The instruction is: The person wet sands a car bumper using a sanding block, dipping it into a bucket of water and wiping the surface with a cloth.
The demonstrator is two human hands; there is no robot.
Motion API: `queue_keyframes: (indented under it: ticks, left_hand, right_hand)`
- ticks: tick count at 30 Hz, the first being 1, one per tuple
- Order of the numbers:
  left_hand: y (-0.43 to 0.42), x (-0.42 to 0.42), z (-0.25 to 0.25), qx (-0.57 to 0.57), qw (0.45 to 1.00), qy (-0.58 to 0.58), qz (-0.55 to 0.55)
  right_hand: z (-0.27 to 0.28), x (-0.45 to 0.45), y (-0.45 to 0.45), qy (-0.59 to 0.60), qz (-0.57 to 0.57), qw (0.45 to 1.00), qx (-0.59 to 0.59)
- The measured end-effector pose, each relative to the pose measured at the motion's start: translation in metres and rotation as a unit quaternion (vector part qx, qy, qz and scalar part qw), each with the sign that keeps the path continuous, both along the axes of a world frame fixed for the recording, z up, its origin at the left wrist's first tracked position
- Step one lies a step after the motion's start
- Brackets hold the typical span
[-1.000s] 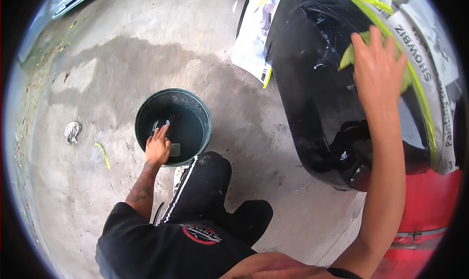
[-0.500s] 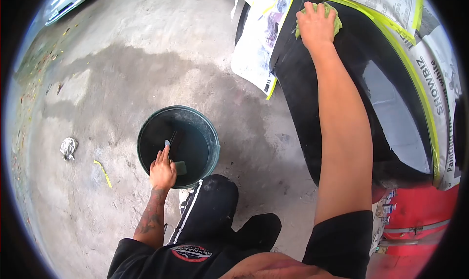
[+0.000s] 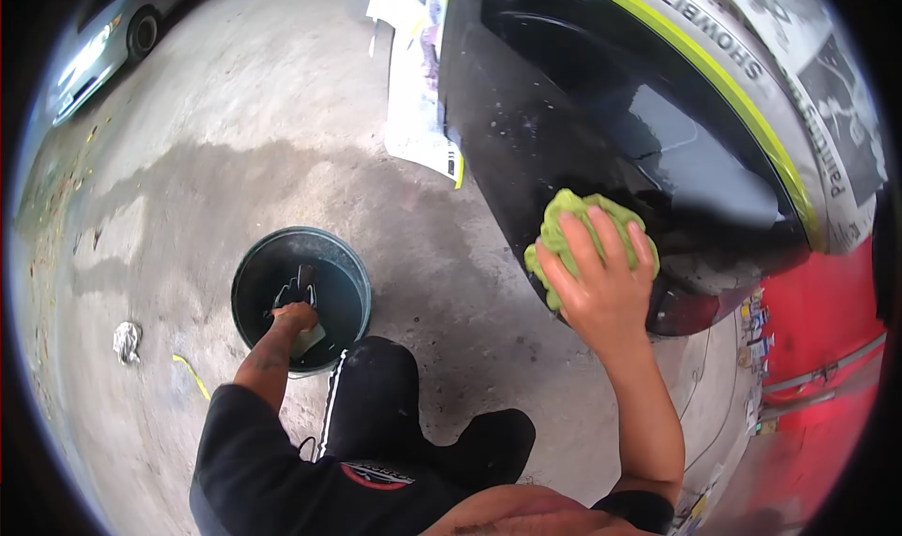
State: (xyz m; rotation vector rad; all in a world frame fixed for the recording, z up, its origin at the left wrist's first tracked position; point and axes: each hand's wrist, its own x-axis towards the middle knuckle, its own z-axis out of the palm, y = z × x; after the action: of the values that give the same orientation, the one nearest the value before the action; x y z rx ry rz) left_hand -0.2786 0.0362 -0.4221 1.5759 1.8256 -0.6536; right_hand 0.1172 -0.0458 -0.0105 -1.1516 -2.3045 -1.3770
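My right hand (image 3: 606,278) is closed on a wet, crumpled yellow-green cloth (image 3: 573,231) and presses it against the lower edge of a glossy black car panel (image 3: 507,132). Yellow tape (image 3: 742,104) and newspaper (image 3: 799,132) border the panel. On the left, my left hand (image 3: 299,316) reaches down into a dark green bucket (image 3: 241,301) of cloudy water. Its fingers are mostly hidden, so what they hold, if anything, does not show. Beside that hand, a pale greenish block (image 3: 308,341) shows in the water.
Concrete floor (image 3: 169,254) surrounds the bucket, with a damp patch behind it. A crumpled silvery wad (image 3: 127,341) and a yellow tape strip (image 3: 193,376) lie at left. A silver car (image 3: 99,57) stands far left. Something red (image 3: 808,329) is at right.
My right hand has brought the cloth from the panel's far top corner down to its near lower edge. My left hand has gone deeper into the bucket. The view has shifted.
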Motion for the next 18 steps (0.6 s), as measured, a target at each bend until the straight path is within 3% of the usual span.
queue_keyframes:
  ticks: [2,4,5,8,11,14,15,17,18]
  left_hand:
    - [0.012,-0.001,-0.041,0.025,0.999,-0.022,-0.009]
    - [0.028,-0.023,-0.226,0.055,0.974,-0.084,-0.203]
    - [0.030,-0.024,-0.272,0.083,0.946,-0.111,-0.294]
    - [0.015,-0.015,-0.166,-0.020,0.966,-0.159,-0.203]
    - [0.023,0.009,0.031,-0.064,0.981,-0.163,0.087]
    - [0.063,0.007,0.102,0.235,0.920,-0.312,-0.038]
    - [0.066,0.026,0.133,0.370,0.832,-0.405,-0.082]
    - [0.033,0.102,0.276,0.415,0.819,-0.392,-0.059]
    - [0.020,0.136,0.325,0.450,0.758,-0.463,-0.092]
  right_hand:
    - [0.006,0.022,-0.023,0.028,0.009,0.999,0.012]
    - [0.014,0.044,-0.040,0.047,0.005,0.999,0.026]
    - [0.017,0.056,-0.043,0.049,0.015,0.998,0.039]
    - [0.020,0.088,-0.052,0.069,0.045,0.995,0.061]
    - [0.021,0.100,-0.055,0.094,0.066,0.989,0.089]
    - [0.017,0.101,-0.054,0.175,0.105,0.973,0.109]
    - [0.017,0.100,-0.054,0.176,0.107,0.972,0.111]
    - [0.019,0.099,-0.054,0.176,0.110,0.972,0.113]
    - [0.019,0.100,-0.055,0.175,0.106,0.972,0.112]
